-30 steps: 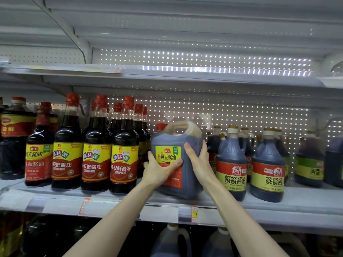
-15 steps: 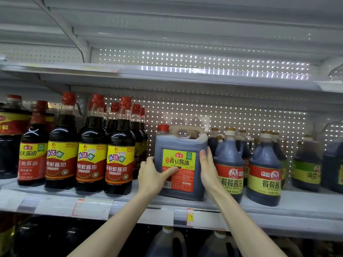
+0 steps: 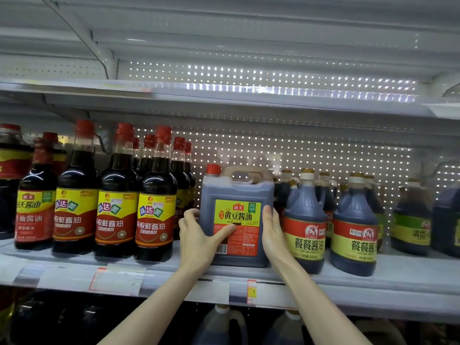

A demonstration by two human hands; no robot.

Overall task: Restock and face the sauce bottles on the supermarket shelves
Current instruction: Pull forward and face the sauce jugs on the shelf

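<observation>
Rotated since a second ago: soy jug (image 3: pixel 236 220) label-front, upright on shelf (image 3: pixel 403 272). Left grip (image 3: pixel 196 236) curled round jug's left side, right grip (image 3: pixel 272 236) flat against its right. Facing likely done; release next.

The price tags (image 3: pixel 117 280) are blurred beyond reading; the lower-shelf jugs (image 3: pixel 219 327) are cut off by the bottom edge.

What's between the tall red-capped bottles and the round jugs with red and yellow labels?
In the head view, the square handled jug, gripped by the left hand, with the right hand pressed on its other side.
</observation>
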